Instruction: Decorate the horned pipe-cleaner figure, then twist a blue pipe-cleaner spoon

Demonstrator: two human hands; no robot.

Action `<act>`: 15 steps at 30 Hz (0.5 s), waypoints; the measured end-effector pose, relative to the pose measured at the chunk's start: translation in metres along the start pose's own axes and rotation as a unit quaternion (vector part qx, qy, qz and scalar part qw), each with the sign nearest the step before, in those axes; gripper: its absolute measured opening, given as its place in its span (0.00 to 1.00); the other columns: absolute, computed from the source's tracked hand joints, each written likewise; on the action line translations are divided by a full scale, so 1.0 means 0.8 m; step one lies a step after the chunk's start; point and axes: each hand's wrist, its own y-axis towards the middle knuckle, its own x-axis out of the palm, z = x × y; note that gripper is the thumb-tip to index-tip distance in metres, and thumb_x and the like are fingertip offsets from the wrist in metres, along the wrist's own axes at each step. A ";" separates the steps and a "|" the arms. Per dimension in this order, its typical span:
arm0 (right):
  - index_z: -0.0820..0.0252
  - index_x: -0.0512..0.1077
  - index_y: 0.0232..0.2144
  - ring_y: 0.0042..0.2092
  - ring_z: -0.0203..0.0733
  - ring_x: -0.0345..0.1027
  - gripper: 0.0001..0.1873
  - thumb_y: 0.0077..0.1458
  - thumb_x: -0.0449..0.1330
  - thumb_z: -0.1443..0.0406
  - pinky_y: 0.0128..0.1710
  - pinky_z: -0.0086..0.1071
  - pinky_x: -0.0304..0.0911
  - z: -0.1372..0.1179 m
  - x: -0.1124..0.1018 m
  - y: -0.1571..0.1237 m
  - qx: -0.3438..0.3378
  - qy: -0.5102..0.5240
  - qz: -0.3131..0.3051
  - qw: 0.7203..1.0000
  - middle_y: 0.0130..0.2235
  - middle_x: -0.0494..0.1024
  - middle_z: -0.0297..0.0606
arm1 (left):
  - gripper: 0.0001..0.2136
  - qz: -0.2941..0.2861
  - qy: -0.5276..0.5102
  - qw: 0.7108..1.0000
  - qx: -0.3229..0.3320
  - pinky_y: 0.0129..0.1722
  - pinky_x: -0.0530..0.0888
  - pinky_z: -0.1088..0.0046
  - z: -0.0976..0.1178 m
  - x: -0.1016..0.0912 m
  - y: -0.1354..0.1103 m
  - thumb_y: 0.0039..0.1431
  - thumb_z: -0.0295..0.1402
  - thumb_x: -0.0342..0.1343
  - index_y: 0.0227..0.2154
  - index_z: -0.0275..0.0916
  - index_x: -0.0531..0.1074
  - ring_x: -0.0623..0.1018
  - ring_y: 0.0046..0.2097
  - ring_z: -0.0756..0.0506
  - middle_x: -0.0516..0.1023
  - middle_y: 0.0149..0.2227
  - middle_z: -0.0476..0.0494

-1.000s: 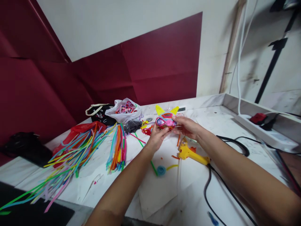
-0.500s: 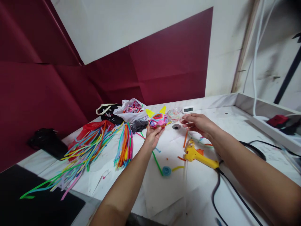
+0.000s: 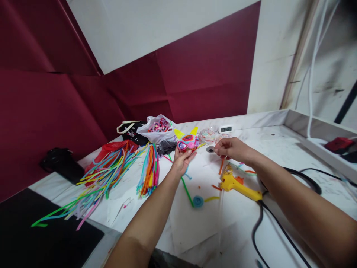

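Note:
My left hand (image 3: 182, 160) is closed around the lower edge of a colourful pipe-cleaner animal face (image 3: 187, 140). The face has two pointed yellow ears and pink, blue and purple coils. To its right, my right hand (image 3: 232, 149) is raised over the table with its fingers curled and pressed together; whatever they pinch, if anything, is too small to make out. Below that hand lies a yellow hot glue gun (image 3: 233, 184) with a black cord. A flat blue coil (image 3: 198, 201) rests on the table beside green and yellow pipe-cleaner pieces.
Loose pipe cleaners (image 3: 107, 175) spread at the left, with a sorted bundle (image 3: 150, 171) beside them. Behind are a white plastic bag (image 3: 148, 131) of coloured pieces, a black tote (image 3: 132, 134) and a small digital clock (image 3: 225, 129). A power strip box (image 3: 329, 152) stands at the right.
My right hand's fingers, spread before, have curled together. My left hand still holds the animal face. The whole view has shifted slightly.

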 end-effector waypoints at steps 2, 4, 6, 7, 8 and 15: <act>0.61 0.73 0.24 0.24 0.34 0.68 0.07 0.41 0.68 0.66 0.22 0.26 0.61 0.003 0.002 0.002 -0.006 -0.016 0.001 1.000 0.21 0.74 0.33 | 0.26 0.001 0.002 1.000 -0.003 0.58 0.67 0.46 0.001 0.002 -0.001 0.43 0.22 0.68 0.45 0.46 0.65 0.81 0.47 0.42 0.79 0.41 0.52; 0.60 0.73 0.23 0.23 0.34 0.67 0.05 0.43 0.66 0.67 0.22 0.26 0.61 0.007 0.003 0.003 -0.013 -0.033 0.002 0.999 0.20 0.74 0.32 | 0.27 -0.001 0.005 1.000 -0.008 0.57 0.67 0.47 0.002 0.003 -0.003 0.44 0.23 0.68 0.46 0.46 0.65 0.81 0.47 0.41 0.79 0.41 0.51; 0.60 0.72 0.20 0.21 0.34 0.65 0.05 0.44 0.65 0.68 0.22 0.27 0.59 0.012 0.003 0.006 -0.022 -0.051 0.004 0.998 0.18 0.72 0.32 | 0.28 -0.004 0.009 1.000 -0.012 0.57 0.68 0.48 0.003 0.005 -0.004 0.44 0.23 0.68 0.47 0.46 0.65 0.80 0.48 0.41 0.79 0.42 0.50; 0.60 0.71 0.19 0.21 0.33 0.64 0.06 0.44 0.64 0.68 0.21 0.27 0.59 0.015 0.003 0.007 -0.026 -0.060 0.006 0.998 0.17 0.72 0.31 | 0.28 -0.005 0.010 1.000 -0.013 0.57 0.68 0.48 0.003 0.006 -0.005 0.44 0.23 0.68 0.47 0.46 0.65 0.80 0.48 0.41 0.79 0.42 0.50; 0.60 0.71 0.19 0.20 0.33 0.63 0.06 0.44 0.63 0.69 0.21 0.27 0.58 0.017 0.003 0.009 -0.030 -0.068 0.009 0.997 0.17 0.71 0.31 | 0.28 -0.007 0.011 1.000 -0.013 0.58 0.68 0.49 0.003 0.006 -0.005 0.44 0.23 0.68 0.47 0.46 0.65 0.80 0.48 0.41 0.79 0.42 0.50; 0.59 0.73 0.23 0.21 0.32 0.64 0.08 0.39 0.61 0.75 0.22 0.26 0.58 0.026 0.005 0.014 -0.034 -0.112 0.050 0.992 0.18 0.71 0.28 | 0.30 -0.012 0.007 1.000 0.004 0.60 0.67 0.57 0.003 0.011 -0.006 0.41 0.18 0.66 0.47 0.47 0.65 0.80 0.47 0.47 0.78 0.43 0.53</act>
